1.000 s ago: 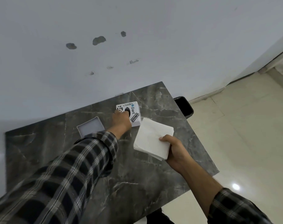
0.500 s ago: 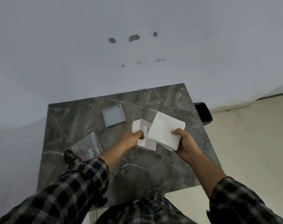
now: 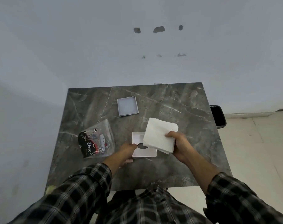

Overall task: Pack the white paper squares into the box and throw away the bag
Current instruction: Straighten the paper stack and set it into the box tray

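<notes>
White paper squares (image 3: 160,136) sit stacked in our right hand (image 3: 180,146), pinched at one corner and held just above the open white box (image 3: 141,149). Our left hand (image 3: 127,151) grips that box's left edge on the dark marble table (image 3: 178,110). Left of it lies the clear bag (image 3: 97,140); farther back rests the grey lid (image 3: 127,106).

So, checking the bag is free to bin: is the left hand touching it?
Apart. In the head view, bare table shows between the left hand and the bag; the hand is at the box.
</notes>
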